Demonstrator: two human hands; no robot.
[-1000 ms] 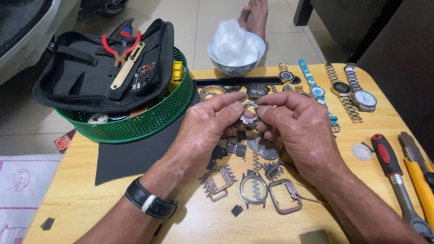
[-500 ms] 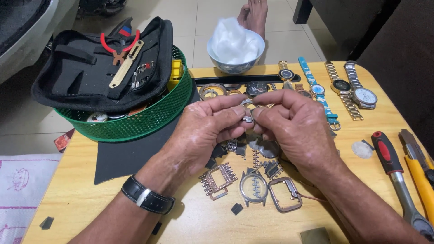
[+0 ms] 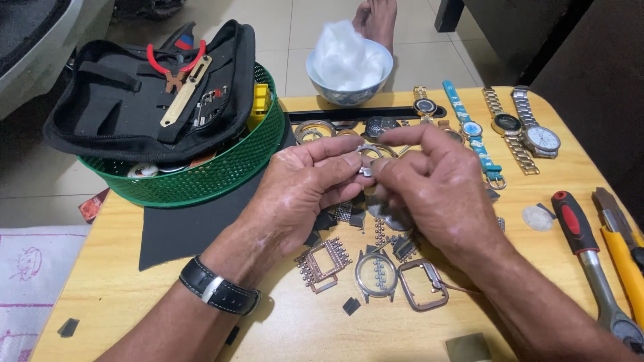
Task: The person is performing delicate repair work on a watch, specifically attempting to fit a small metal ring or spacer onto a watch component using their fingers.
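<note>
1. Two hands meet above the middle of a wooden bench [image 3: 100, 295]: the left hand [image 3: 305, 191] and the right hand [image 3: 436, 191] together pinch a small silver watch part [image 3: 367, 155] between their fingertips.
2. The part is held just off the bench, over a scatter of loose pieces; what exactly it is cannot be told.
3. The left wrist wears a black strap [image 3: 218, 291].
4. Below the hands lie three empty watch cases in a row: a square studded one [image 3: 323, 263], a round one [image 3: 376, 275] and a rectangular coppery one [image 3: 422, 285].
5. A black mat [image 3: 181, 228] lies on the bench under the left forearm.
6. At the back left stands a green mesh basket [image 3: 221, 171] carrying an open black tool pouch [image 3: 134, 100] with red-handled pliers [image 3: 176, 64].
7. A bowl [image 3: 349, 70] of white cotton sits at the far edge.
8. Several wristwatches lie in a row at the back right, among them a blue-strapped one [image 3: 473, 131] and a silver one [image 3: 540, 137].
9. At the right edge lie a red-and-black tool [image 3: 583, 238] and a yellow-handled tool [image 3: 627, 255], side by side.
</note>
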